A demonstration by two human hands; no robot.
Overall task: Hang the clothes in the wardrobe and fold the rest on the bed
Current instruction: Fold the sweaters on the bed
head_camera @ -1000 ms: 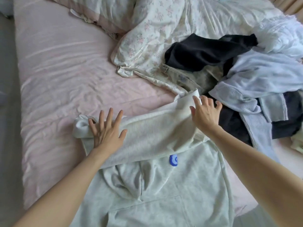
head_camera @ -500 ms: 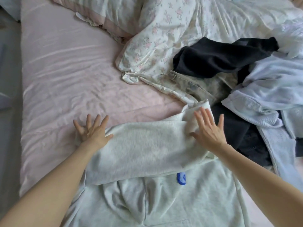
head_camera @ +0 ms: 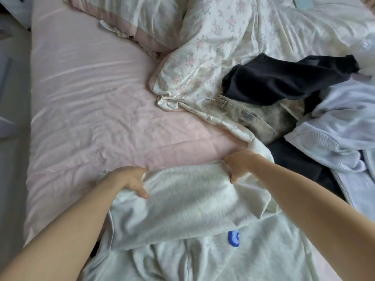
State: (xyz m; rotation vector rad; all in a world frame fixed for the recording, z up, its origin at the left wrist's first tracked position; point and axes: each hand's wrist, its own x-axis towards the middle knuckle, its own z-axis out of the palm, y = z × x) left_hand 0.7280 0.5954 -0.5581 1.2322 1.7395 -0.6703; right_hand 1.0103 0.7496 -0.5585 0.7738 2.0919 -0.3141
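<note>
Grey hoodie (head_camera: 182, 209): one, both hands' grip closed on its folded edge, left (head_camera: 129, 180), right (head_camera: 239, 166).

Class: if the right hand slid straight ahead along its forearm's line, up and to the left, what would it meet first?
Probably bare pink sheet; the right hand grips the pale sweatshirt, and depth is uncertain.
</note>
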